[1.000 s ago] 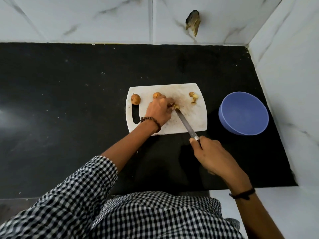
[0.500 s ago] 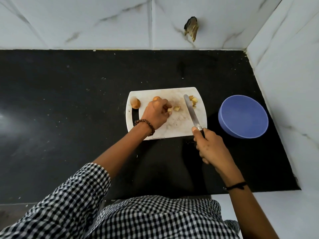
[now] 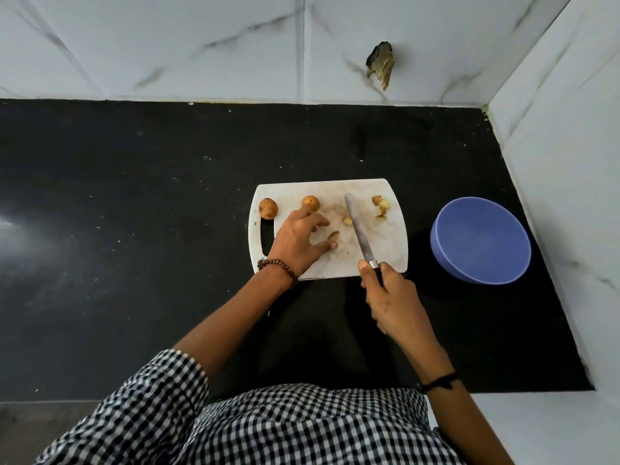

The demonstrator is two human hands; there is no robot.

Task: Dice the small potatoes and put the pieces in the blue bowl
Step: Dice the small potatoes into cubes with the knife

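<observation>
The right hand [image 3: 392, 297] is closed round the handle of the knife [image 3: 358, 229]; its blade lies over the white cutting board [image 3: 396, 253] between a loose potato piece [image 3: 347, 221] and the heap of diced pieces [image 3: 380, 209], probably to sweep that piece over; the left hand [image 3: 298, 239] is spread and loose and grips nothing, its thumb just beside a potato wedge [image 3: 333, 235], I think to steady it; a whole potato [image 3: 268, 208] and a second whole potato [image 3: 310, 203] wait at the far edge; the blue bowl [image 3: 449, 260] stands empty on the black surface [image 3: 134, 229], near the board's right side.
</observation>
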